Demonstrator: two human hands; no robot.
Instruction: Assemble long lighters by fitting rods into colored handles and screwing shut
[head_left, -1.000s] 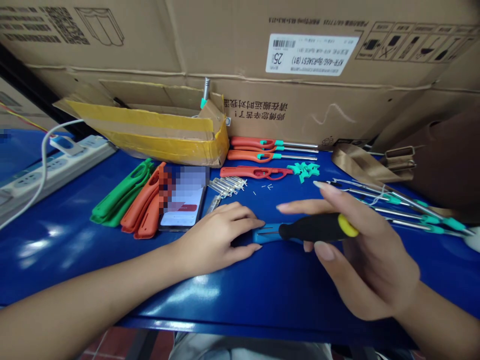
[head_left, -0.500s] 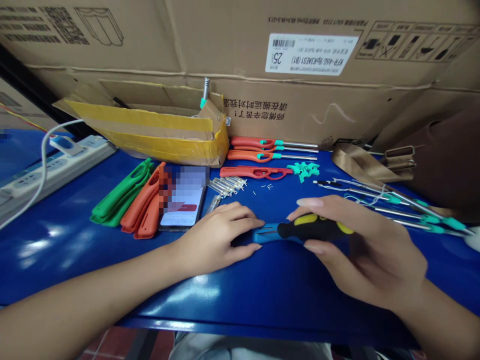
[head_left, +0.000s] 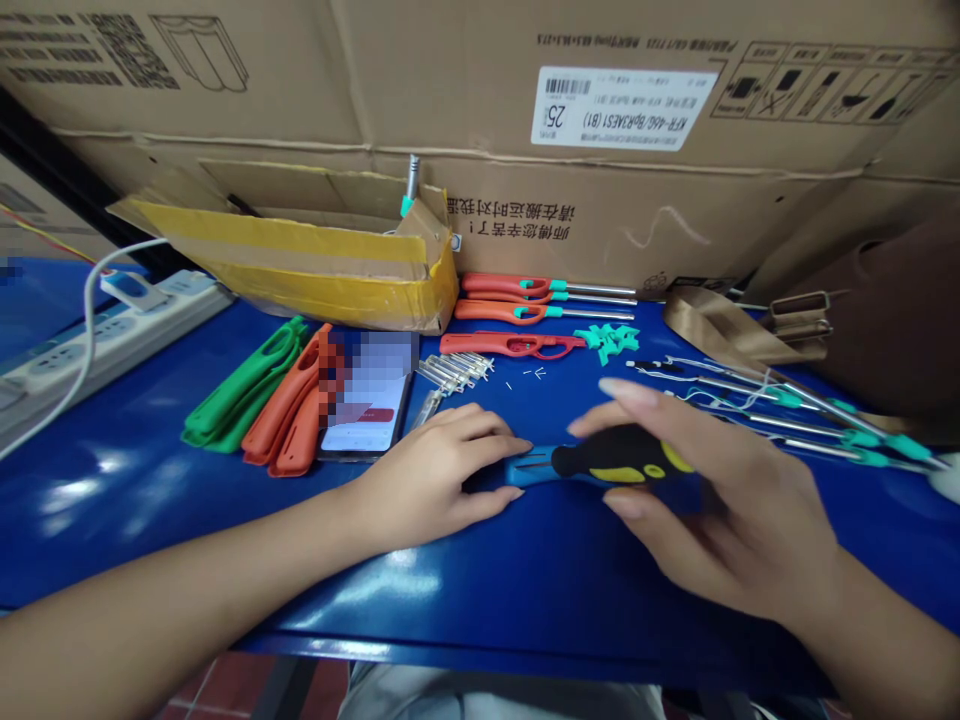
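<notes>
A blue lighter handle [head_left: 529, 466] lies on the table, its left end between the thumb and fingers of my left hand [head_left: 442, 470]. My right hand [head_left: 720, 490] grips a screwdriver with a black and yellow handle [head_left: 611, 458], held over the right part of the blue handle. The screwdriver's tip is hidden. Just beyond my left hand lies a row of clear small fuel tanks with metal tops [head_left: 455, 372]. A few tiny white pins [head_left: 538, 374] are scattered to their right.
Green handle shells [head_left: 244, 385] and orange-red shells [head_left: 289, 410] lie at the left beside a phone [head_left: 367, 400]. Lighters with metal tubes [head_left: 517, 312], a red shell [head_left: 495, 344] and teal triggers [head_left: 611, 340] sit farther back. Wired tubes [head_left: 810, 425] lie right. A taped carton [head_left: 300, 270] stands behind.
The screwdriver handle has turned in my right hand, so its yellow patches now face differently. My right fingers have shifted slightly. My left hand and the blue handle stay in place.
</notes>
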